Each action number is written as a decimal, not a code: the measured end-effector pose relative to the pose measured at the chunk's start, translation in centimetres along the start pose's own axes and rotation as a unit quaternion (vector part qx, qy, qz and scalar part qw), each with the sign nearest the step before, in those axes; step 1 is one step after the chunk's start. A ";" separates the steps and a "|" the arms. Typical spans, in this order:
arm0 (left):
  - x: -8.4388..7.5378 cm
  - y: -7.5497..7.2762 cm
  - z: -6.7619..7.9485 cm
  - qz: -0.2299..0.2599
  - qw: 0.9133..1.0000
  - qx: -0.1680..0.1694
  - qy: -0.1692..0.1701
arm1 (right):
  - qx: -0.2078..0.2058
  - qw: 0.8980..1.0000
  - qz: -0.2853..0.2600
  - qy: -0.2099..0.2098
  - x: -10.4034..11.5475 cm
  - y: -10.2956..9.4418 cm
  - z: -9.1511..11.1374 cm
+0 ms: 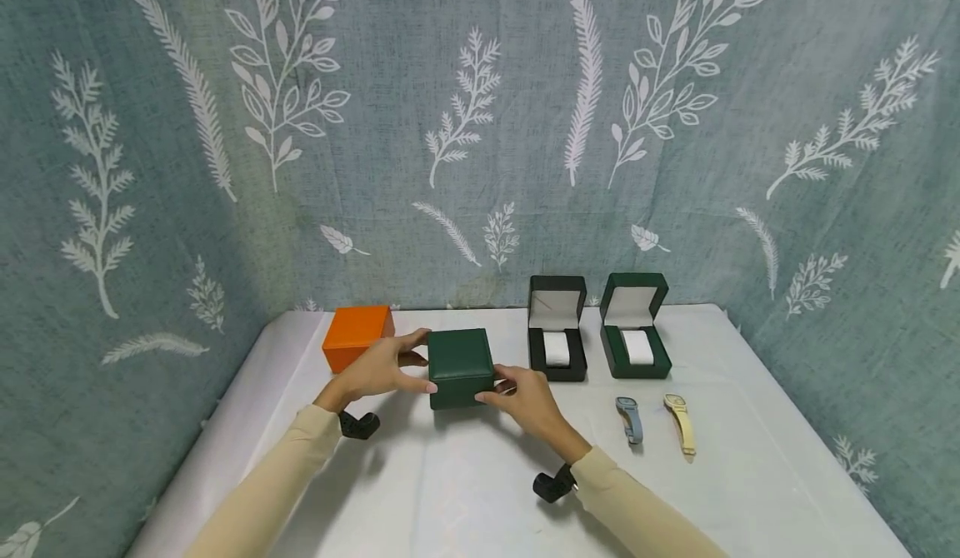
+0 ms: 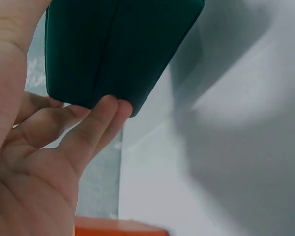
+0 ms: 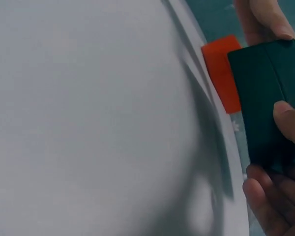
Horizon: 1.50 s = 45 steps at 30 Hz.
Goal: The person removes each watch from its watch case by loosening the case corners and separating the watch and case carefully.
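A green watch box (image 1: 461, 366), lid closed, is held between both hands in the middle of the head view. My left hand (image 1: 378, 368) grips its left side, with the thumb at the front corner and fingers toward the back. From the right, my right hand (image 1: 528, 398) holds it, thumb on the front face and fingers at the side. The left wrist view shows fingertips along one edge of the box (image 2: 118, 44), with its shadow on the white table beyond. In the right wrist view, a thumb presses near the lid seam of the box (image 3: 258, 93).
An orange box (image 1: 356, 333) stands behind my left hand. At the back right are an open black watch box (image 1: 536, 350) and an open green one (image 1: 617, 354), each with a white cushion. Before them lie a blue watch (image 1: 630, 420) and a yellow watch (image 1: 681, 425).
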<state>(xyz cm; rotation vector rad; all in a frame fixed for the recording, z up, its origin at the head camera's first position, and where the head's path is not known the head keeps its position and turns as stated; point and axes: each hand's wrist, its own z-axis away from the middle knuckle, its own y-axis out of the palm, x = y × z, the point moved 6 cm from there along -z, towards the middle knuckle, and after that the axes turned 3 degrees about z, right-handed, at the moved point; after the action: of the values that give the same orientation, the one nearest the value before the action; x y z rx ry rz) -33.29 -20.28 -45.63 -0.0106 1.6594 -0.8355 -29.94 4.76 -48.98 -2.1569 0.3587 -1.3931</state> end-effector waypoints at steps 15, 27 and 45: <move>-1.7 2.8 1.4 0.058 0.997 -0.002 0.045 | -0.031 0.999 0.011 -0.016 1.5 -2.1 3.6; -1.8 5.1 3.0 0.073 0.996 -0.009 0.044 | -0.025 0.999 0.016 -0.027 1.6 -2.8 6.1; -1.2 8.4 4.8 0.081 0.996 0.018 0.035 | 0.062 0.997 -0.043 -0.032 0.5 -3.0 9.6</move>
<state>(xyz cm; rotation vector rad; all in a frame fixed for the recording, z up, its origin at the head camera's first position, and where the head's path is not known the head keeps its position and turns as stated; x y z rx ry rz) -25.22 -16.01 -49.10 0.1779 1.6855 -0.7505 -21.30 9.74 -49.91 -2.1316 0.1534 -1.3528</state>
